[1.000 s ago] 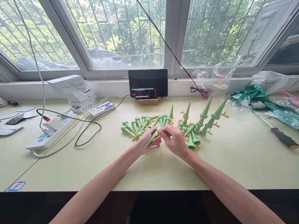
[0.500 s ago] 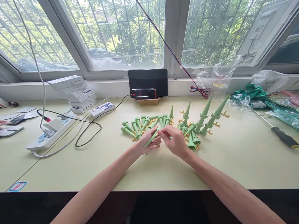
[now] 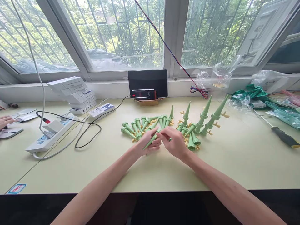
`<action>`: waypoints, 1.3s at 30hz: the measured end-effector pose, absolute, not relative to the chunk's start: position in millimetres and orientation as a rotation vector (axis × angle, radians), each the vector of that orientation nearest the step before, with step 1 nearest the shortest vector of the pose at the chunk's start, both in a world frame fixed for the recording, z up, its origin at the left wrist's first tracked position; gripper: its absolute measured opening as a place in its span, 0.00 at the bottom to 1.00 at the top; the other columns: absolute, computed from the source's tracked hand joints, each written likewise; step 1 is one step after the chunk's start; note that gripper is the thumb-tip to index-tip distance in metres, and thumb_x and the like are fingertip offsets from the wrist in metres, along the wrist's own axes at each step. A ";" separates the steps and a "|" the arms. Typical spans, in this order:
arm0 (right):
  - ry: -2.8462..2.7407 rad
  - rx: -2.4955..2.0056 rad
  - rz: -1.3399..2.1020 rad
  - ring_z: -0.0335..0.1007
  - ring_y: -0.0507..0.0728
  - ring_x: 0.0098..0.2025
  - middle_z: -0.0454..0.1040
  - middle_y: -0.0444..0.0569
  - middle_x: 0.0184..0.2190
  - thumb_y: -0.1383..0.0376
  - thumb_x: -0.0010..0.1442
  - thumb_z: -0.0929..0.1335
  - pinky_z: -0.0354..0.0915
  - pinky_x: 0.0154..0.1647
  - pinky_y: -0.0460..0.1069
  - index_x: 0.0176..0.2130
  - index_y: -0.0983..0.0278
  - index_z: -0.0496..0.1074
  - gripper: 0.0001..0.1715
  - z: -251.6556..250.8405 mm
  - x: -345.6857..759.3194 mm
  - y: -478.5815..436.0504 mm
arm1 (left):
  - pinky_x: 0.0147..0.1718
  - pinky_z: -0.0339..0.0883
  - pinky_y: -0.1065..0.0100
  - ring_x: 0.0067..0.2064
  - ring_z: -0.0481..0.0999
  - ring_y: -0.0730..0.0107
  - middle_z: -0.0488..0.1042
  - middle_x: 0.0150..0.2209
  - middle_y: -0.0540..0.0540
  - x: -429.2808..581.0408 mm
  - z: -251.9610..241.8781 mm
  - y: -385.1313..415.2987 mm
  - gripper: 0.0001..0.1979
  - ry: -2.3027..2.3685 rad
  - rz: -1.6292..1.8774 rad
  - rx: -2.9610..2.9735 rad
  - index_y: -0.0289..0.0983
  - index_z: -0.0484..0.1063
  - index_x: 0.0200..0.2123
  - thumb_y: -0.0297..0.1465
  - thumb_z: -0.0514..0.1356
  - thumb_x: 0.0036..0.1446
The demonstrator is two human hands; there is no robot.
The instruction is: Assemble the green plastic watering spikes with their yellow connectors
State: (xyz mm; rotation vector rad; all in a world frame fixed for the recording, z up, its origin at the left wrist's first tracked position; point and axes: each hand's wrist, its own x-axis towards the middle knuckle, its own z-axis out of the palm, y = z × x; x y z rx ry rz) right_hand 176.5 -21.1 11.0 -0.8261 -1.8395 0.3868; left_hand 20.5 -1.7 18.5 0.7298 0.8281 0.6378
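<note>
My left hand (image 3: 147, 143) is closed around a green plastic watering spike (image 3: 149, 142), its pointed tip slanting down to the left across the palm. Against the spike's side, my right hand (image 3: 174, 140) pinches thumb and fingers together on a small yellow valve, now largely covered by the fingertips. Just beyond my hands lies a heap of similar green spikes (image 3: 127, 127) with yellow valves. To the right, stacked green spikes (image 3: 203, 116) stand tilted, yellow valves (image 3: 217, 125) sticking out of their sides. My hands hide part of the heap.
A power strip (image 3: 52, 132) with cables and a stack of white boxes (image 3: 75, 93) stand left. A phone (image 3: 146, 94) leans on a stand before a black tablet (image 3: 147, 78). Right lie a screwdriver (image 3: 284, 137) and plastic bags (image 3: 250, 93). Another person's hand (image 3: 6, 121) shows far left.
My hands stay together on the spike with hardly any movement; the yellow bit at my right fingertips is now covered. At far left, the other person's hand has come further into view.
</note>
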 end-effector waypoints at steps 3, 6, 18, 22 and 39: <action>-1.845 -0.826 0.386 0.60 0.51 0.25 0.66 0.44 0.23 0.63 0.67 0.64 0.59 0.26 0.46 0.28 0.61 0.68 0.15 10.5 176.3 -21.0 | 0.10 0.48 0.78 0.15 0.47 0.82 0.51 0.15 0.53 20.4 17.6 -1.4 0.26 0.840 0.634 0.738 0.36 0.58 0.17 0.46 0.56 0.60; -1.846 -0.842 0.390 0.59 0.51 0.25 0.65 0.44 0.23 0.62 0.67 0.64 0.59 0.26 0.46 0.28 0.61 0.68 0.15 9.9 176.2 -20.6 | 0.11 0.49 0.78 0.16 0.48 0.81 0.52 0.16 0.53 20.6 16.8 -1.4 0.26 0.861 0.623 0.762 0.36 0.57 0.17 0.47 0.56 0.60; -1.826 -0.835 0.439 0.63 0.52 0.25 0.66 0.45 0.23 0.60 0.66 0.63 0.62 0.27 0.47 0.28 0.61 0.68 0.15 11.8 175.7 -21.5 | 0.14 0.45 0.78 0.17 0.47 0.82 0.51 0.18 0.56 25.5 23.5 -5.8 0.24 0.894 0.761 0.981 0.37 0.57 0.23 0.49 0.57 0.59; -1.820 -0.825 0.434 0.64 0.52 0.25 0.65 0.45 0.23 0.59 0.66 0.64 0.62 0.27 0.47 0.28 0.61 0.69 0.16 11.6 175.8 -21.5 | 0.14 0.45 0.78 0.16 0.48 0.81 0.52 0.17 0.57 26.1 24.2 -5.7 0.24 0.896 0.764 0.985 0.37 0.57 0.24 0.50 0.56 0.59; -1.695 -1.054 0.583 0.67 0.54 0.24 0.73 0.48 0.24 0.58 0.66 0.63 0.63 0.27 0.48 0.33 0.63 0.73 0.15 8.2 179.8 -9.9 | 0.18 0.60 0.74 0.19 0.61 0.77 0.63 0.23 0.53 27.8 21.8 -1.2 0.16 1.007 1.231 1.294 0.38 0.67 0.37 0.46 0.59 0.59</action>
